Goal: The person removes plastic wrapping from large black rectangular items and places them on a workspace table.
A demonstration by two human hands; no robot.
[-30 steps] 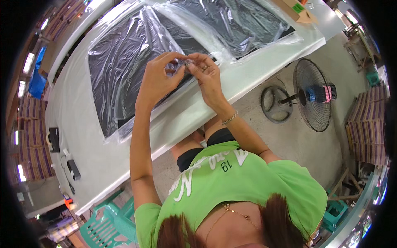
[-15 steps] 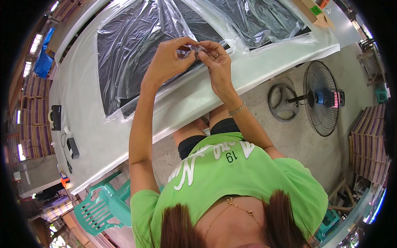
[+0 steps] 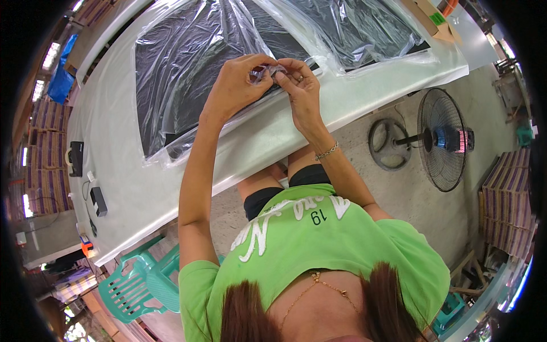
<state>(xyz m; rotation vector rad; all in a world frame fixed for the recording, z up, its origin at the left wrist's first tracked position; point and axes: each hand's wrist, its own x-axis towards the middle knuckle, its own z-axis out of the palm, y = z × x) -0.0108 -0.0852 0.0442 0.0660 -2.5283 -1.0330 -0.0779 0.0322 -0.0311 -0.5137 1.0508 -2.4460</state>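
Observation:
A clear plastic bag or sheet lies wrinkled over a dark flat panel on the table. Above its near edge my left hand and my right hand meet, fingertips nearly touching. Both pinch a small gathered bit of clear plastic film between thumb and fingers. Whether that bit belongs to the large sheet cannot be made out. A second plastic-covered dark panel lies beyond to the right.
The white-covered table carries a black tape dispenser and a small black box at left. A cardboard box sits far right. A standing fan is right of the table, a green plastic chair at lower left.
My left hand has shifted slightly right and down, still pinching the film. My right hand stays almost in place. The film between the fingers has changed shape a little.

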